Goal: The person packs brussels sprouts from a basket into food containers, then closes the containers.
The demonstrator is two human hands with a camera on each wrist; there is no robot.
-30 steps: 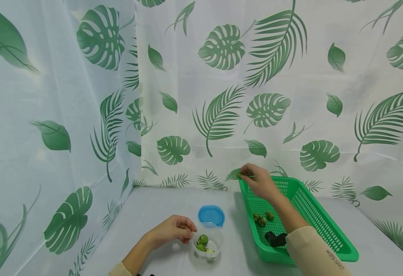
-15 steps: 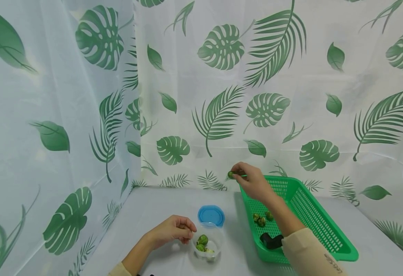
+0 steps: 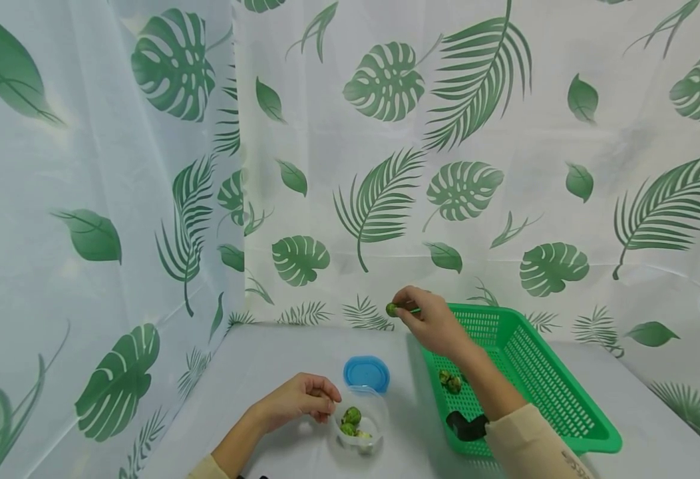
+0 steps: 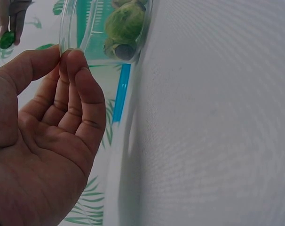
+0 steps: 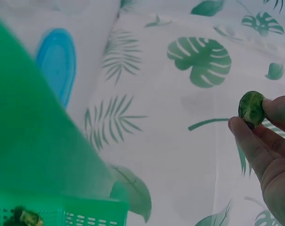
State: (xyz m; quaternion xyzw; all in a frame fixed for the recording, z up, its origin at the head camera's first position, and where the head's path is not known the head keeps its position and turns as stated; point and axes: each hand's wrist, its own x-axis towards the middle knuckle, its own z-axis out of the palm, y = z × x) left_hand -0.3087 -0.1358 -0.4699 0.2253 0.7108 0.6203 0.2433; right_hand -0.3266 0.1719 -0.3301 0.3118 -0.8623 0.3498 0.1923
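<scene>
The green sprout (image 3: 391, 309) was in the right hand (image 3: 426, 318), pinched at the tips of the thumb and fingers. That hand was raised at the far left corner of the green basket (image 3: 547, 366), its forearm (image 3: 488, 382) reaching across the basket, and the sprout showed in the air just past the basket's left edge. The left hand (image 3: 302, 402) was well apart from the right one, lower and out to the left of the basket, its thumb and fingertips clamped on the rim of a clear tub (image 3: 384, 419). The held sprout was well away from the left hand, higher than it and nearer the basket's far end. The tub stood left of the basket, with a few sprouts (image 3: 352, 417) inside. A blue lid (image 3: 366, 374) lay next to the tub, also left of the basket. Inside the basket, toward its left wall, two more sprouts (image 3: 454, 385) lay just beside each other. A leaf-printed curtain (image 3: 326, 140) hung behind the basket.
</scene>
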